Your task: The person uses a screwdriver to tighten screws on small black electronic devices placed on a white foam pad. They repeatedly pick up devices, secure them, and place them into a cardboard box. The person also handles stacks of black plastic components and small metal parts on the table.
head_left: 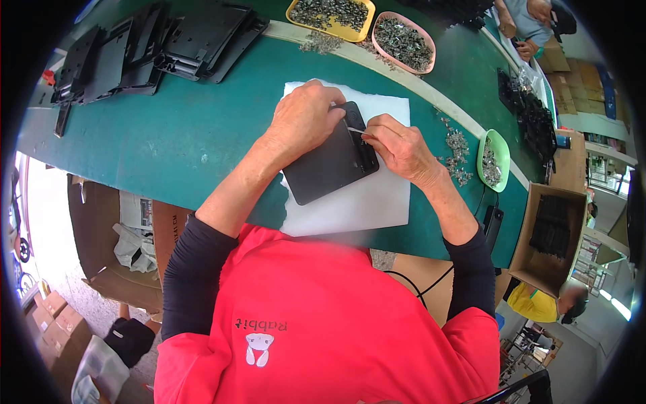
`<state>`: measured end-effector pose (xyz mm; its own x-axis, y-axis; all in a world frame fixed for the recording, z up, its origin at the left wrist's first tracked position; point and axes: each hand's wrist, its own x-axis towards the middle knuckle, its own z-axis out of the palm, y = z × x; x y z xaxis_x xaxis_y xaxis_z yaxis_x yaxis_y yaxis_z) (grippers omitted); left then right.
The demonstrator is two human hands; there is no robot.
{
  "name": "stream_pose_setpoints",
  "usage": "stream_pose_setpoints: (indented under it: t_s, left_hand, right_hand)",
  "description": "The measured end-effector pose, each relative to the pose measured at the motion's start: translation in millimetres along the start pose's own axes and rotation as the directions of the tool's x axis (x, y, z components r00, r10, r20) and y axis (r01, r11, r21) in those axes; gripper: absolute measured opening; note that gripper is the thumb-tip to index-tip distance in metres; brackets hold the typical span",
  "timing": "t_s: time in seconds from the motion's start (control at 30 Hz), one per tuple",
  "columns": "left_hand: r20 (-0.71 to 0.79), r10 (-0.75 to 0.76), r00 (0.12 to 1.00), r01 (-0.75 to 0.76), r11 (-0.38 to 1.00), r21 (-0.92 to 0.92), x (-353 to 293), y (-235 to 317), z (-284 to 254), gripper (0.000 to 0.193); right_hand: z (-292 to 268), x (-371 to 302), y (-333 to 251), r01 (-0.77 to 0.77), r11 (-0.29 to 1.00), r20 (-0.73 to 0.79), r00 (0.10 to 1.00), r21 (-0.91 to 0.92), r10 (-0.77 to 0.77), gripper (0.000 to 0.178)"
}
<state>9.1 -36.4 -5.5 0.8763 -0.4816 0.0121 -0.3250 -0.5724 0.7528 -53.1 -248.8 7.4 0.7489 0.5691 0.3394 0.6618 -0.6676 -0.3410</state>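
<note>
A flat black plastic panel (323, 168) with rounded corners lies tilted on a white foam sheet (380, 212). At its far end is a raised strip with a slot. My left hand (304, 120) is closed over the panel's far left edge, fingers curled near that strip. Beside it, my right hand (400, 147) pinches a thin pale strip (356, 130) whose tip reaches the raised part of the panel. The strip's exact kind is too small to make out.
Black panels (202, 40) are stacked at the far left. Yellow (369, 23), pink (431, 60) and green (483, 161) trays hold small metal parts; more lie loose (457, 148). A black device (493, 225) and an open cardboard box (535, 195) are at right. Another person (528, 23) works opposite.
</note>
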Motion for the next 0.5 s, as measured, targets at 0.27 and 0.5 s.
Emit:
stream_pose_setpoints:
  t_s: [0.27, 0.5]
  left_hand:
    - [0.007, -0.010, 1.000, 0.010, 1.000, 0.003, 0.7, 0.0, 0.0, 0.022]
    - [0.022, -0.021, 1.000, 0.021, 1.000, -0.011, 2.6, -1.0, -0.3, 0.023]
  right_hand:
    - [-5.2, 4.2, 6.4, 0.152, 0.977, 0.141, 0.981, -0.148, -0.131, 0.010]
    - [-18.6, 27.6, 10.4, -0.280, 0.933, 0.352, 0.917, 0.227, 0.189, 0.006]
